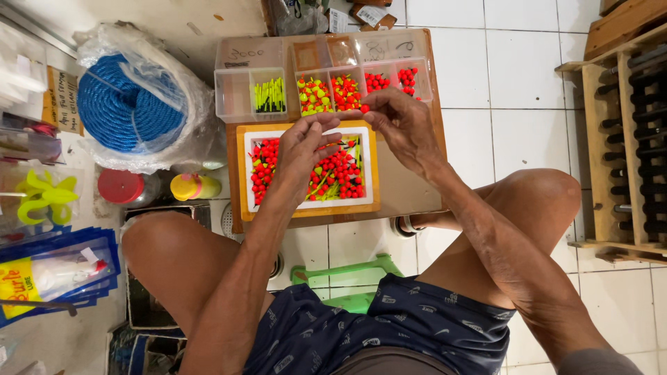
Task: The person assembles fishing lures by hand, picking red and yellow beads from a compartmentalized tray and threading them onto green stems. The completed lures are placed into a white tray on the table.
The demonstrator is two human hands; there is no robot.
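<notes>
1. Left hand (300, 149) hovers over the white tray (311, 203), fingers bent and drawn together at the tips; whether they pinch anything cannot be told.
2. Right hand (403, 125) is raised just beyond the tray's far edge, thumb and forefinger pinched on a small red bead float (365, 108).
3. The float sits between the two hands, over the near wall of the clear compartment box (233, 94).
4. The tray holds a heap of red and yellow-green floats (342, 173) and rests on a low wooden board (406, 191).
5. The box compartments hold sorted floats: yellow sticks, mixed red-yellow, red.
6. A coil of blue rope (125, 104) in a plastic bag stands to the left, well apart.
</notes>
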